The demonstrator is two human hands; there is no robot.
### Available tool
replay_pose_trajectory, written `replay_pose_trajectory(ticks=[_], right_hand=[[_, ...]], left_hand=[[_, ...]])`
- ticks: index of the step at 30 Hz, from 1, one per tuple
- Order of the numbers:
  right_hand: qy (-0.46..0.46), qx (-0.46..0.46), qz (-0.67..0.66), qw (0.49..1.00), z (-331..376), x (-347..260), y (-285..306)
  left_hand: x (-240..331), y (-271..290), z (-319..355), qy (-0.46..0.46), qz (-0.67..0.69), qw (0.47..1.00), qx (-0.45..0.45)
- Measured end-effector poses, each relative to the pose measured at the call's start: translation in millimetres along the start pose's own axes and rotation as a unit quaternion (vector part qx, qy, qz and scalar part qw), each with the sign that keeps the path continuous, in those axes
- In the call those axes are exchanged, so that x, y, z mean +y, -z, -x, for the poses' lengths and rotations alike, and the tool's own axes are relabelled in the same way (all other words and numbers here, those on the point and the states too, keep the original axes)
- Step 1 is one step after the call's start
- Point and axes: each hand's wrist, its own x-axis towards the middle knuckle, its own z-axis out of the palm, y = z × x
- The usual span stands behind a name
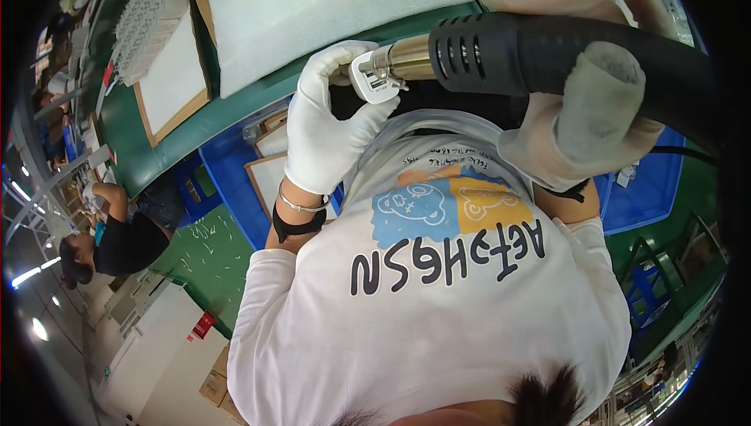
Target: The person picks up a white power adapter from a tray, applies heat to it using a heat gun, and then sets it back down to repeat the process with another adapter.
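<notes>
A small white plastic charger housing with slots in its face [385, 95] is pinched between the thumb and fingers of my white-gloved left hand [322, 117]. My right hand [583, 125], gloved and with a greyish cover on one finger, wraps round a black hot-air gun [485, 54]. The gun lies nearly level, and its metal nozzle [410, 57] points left at the housing's face. A narrow metal tip at the nozzle's end overlaps the housing; I cannot tell whether they touch. Part of the right hand is hidden behind the gun.
Ahead is a green worktable [125, 136] with a white foam sheet [328, 15], a wood-edged white board [174, 82] and stacked clear trays [152, 23]. Blue bins [235, 187] sit below the table's edge. A cable trails at right. Another person [117, 230] works at far left.
</notes>
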Motion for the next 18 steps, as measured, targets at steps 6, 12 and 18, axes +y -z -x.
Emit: replay_pose_trajectory(ticks=[6, 12, 18], right_hand=[[-0.114, -0.06, 0.064, 0.99, 6, 20, 1], [0.044, 0.057, -0.066, 0.995, -16, -3, 3], [0.313, 0.23, -0.266, 0.882, -58, -26, 19]], left_hand=[[-3, 1, 2, 0.005, 0.002, 1.0, 0.015], [0, -1, 0, 0.009, 0.004, 1.0, 0.01], [3, 4, 0, 0.032, -0.025, 0.999, 0.006]])
